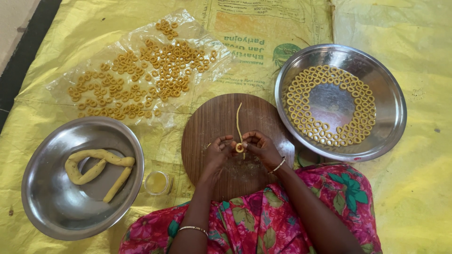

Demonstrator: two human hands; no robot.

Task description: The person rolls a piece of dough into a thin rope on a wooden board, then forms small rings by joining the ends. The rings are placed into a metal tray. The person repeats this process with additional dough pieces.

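Now thin yellow dough strand (238,123) curled into small ring (240,147).

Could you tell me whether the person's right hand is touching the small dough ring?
Touching: the head view shows the right hand and left hand pinching the dough ring between fingertips.

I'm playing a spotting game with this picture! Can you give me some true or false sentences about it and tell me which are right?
1. Both hands, left hand and right hand, pinch a small dough ring. True.
2. The round board is metal. False: it is brown wood.
3. The right steel plate holds rings set in a circle. True.
4. The left steel bowl holds rings. False: it holds thick dough ropes.
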